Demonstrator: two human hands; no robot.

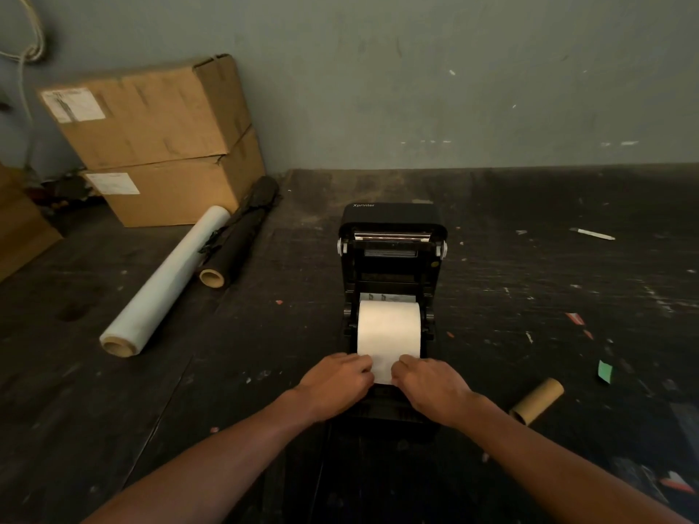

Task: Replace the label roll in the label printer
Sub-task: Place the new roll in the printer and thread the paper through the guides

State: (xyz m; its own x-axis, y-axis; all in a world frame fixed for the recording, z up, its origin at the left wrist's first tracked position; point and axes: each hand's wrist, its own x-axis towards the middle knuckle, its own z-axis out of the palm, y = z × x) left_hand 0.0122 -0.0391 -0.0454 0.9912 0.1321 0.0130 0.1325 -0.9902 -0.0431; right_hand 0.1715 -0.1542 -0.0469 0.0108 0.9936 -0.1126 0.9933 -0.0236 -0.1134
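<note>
Black plastic forms the label printer [391, 259], which sits at the centre of the frame on a dark, scuffed surface [529, 281] with its lid tipped back and the word Xprinter just readable on the lid's upper left corner. Inside the open bay lies the white label roll [389, 327], its loose end drawn toward the lower edge of the frame over the printer's front lip. The left hand [336, 381] and the right hand [431, 385] meet at that loose end, each with fingers curled and pinching a side edge of the strip; the fingertips themselves are tucked under and hard to make out, and both hands hide the printer's front edge. Only a narrow band of the strip shows between them.

At lower right lies an empty cardboard core [537, 406], well apart from the printer, with a small green scrap [605, 371] near it. A thin white stick-like item [592, 233] at right is too small to identify. At left lie a roll of clear stretch film [166, 281] and, just beside it, a black roll [238, 236] on a cardboard tube. Two stacked cardboard boxes [159, 141] stand at upper left against the grey wall [454, 81]; their labels are unreadable. Another brown box [19, 228] is cut off by the left edge
</note>
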